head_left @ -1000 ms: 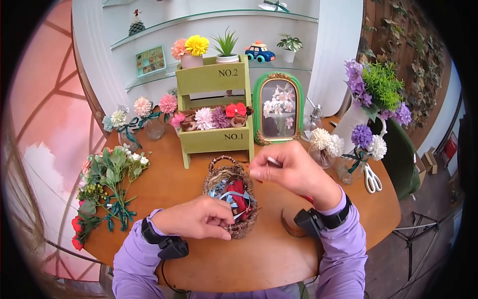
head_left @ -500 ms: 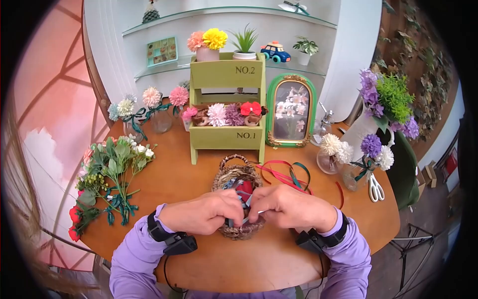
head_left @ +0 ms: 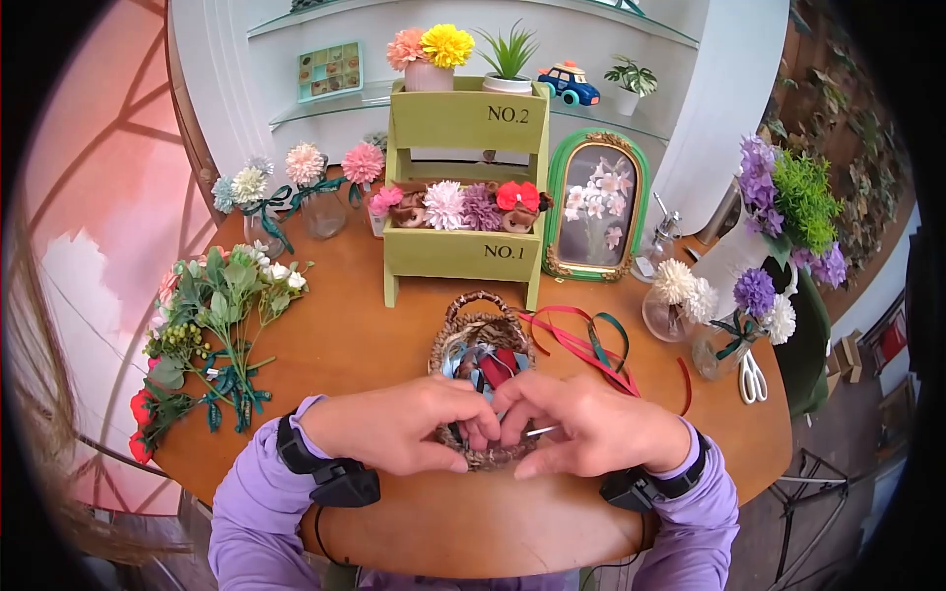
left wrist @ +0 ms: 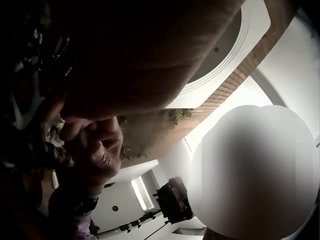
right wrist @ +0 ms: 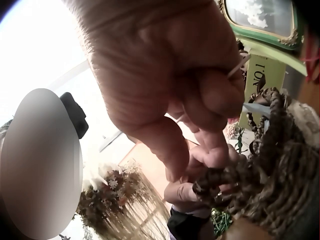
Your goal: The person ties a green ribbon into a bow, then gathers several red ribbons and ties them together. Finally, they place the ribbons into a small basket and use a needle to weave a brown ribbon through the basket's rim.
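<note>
A woven basket (head_left: 455, 335) with a looped handle stands before me, holding red and light blue ribbons (head_left: 498, 367). My left hand (head_left: 384, 422) is over its near side, fingers curled down at the rim and thumb apart; what these fingers hold is hidden, so I cannot tell. My right hand (head_left: 601, 426) faces it, fingertips close to the left ones. A thin white stick (head_left: 540, 431) lies tucked in the curled right fingers. In the right wrist view the stick (right wrist: 239, 66) sticks out past the knuckles, beside the basket's braided handle (right wrist: 272, 120).
Red and green ribbons (head_left: 601, 350) lie right of the basket. Artificial flowers (head_left: 222, 315) lie at the left. Behind stand a green shelf unit (head_left: 463, 258), a green picture frame (head_left: 552, 212) and glass vases (head_left: 323, 212). White scissors (head_left: 752, 377) rest near the right edge.
My right hand has come down from right of the basket to meet the left hand over its near side. Since half a second ago, my right thumb has spread away from the fingers.
</note>
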`<move>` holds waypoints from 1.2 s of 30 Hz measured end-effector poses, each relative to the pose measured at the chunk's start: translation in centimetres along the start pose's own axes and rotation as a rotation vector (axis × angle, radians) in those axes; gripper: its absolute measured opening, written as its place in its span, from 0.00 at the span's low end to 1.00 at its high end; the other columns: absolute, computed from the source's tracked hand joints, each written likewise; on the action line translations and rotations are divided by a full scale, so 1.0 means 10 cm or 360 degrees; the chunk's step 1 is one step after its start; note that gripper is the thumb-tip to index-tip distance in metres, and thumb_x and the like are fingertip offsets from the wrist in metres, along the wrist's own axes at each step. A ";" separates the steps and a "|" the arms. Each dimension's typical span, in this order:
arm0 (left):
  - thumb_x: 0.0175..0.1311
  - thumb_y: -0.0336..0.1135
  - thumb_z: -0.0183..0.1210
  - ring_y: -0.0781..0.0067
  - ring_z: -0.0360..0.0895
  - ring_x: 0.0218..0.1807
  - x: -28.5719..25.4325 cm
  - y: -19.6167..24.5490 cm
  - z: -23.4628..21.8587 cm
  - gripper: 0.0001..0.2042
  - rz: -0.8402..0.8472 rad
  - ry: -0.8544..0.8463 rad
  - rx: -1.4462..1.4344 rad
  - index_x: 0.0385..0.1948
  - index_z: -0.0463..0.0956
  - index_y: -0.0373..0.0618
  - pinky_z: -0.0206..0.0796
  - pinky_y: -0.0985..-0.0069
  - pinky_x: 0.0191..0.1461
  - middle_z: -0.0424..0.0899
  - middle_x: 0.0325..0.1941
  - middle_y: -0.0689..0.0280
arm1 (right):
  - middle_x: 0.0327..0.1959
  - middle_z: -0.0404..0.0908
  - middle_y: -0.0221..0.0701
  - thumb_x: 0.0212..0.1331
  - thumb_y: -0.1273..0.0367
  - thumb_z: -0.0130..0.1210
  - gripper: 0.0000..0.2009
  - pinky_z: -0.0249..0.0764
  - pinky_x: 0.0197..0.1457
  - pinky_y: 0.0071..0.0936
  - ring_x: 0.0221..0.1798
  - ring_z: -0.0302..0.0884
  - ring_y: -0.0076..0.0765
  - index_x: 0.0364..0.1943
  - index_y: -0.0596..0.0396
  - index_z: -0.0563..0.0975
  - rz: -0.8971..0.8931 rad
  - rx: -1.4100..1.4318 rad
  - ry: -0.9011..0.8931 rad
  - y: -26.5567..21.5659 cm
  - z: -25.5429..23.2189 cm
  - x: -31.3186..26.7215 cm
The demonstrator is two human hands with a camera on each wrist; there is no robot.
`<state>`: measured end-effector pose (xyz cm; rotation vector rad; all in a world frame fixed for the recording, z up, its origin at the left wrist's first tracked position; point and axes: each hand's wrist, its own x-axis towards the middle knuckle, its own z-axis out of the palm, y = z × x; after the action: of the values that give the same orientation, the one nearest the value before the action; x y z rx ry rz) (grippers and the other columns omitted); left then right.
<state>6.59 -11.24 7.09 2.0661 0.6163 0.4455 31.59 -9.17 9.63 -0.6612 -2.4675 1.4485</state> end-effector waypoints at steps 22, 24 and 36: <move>0.60 0.26 0.62 0.74 0.71 0.45 0.00 0.10 0.01 0.11 -0.0079 -0.0076 -0.0285 0.44 0.76 0.38 0.64 0.72 0.53 0.77 0.43 0.66 | 0.35 0.81 0.40 0.53 0.74 0.63 0.12 0.72 0.45 0.34 0.41 0.78 0.40 0.41 0.60 0.79 -0.0140 -0.0227 0.0026 0.25 -0.05 -0.02; 0.61 0.27 0.61 0.74 0.71 0.44 0.00 0.04 0.02 0.11 -0.0089 -0.0104 -0.0279 0.45 0.76 0.38 0.64 0.72 0.53 0.77 0.42 0.65 | 0.38 0.81 0.38 0.52 0.74 0.63 0.13 0.72 0.46 0.33 0.42 0.78 0.39 0.43 0.60 0.79 -0.0140 -0.0317 -0.0036 0.26 -0.06 -0.03; 0.63 0.29 0.60 0.74 0.73 0.45 0.02 -0.13 -0.02 0.06 -0.0051 -0.0137 -0.0245 0.38 0.78 0.37 0.65 0.74 0.52 0.78 0.40 0.65 | 0.30 0.80 0.43 0.49 0.77 0.62 0.05 0.72 0.41 0.36 0.39 0.80 0.47 0.28 0.62 0.77 -0.0228 -0.0574 0.0111 0.20 -0.13 -0.05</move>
<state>6.33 -10.40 6.11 1.9163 0.5460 0.3720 33.11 -7.53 8.56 -0.5695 -2.6821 0.9228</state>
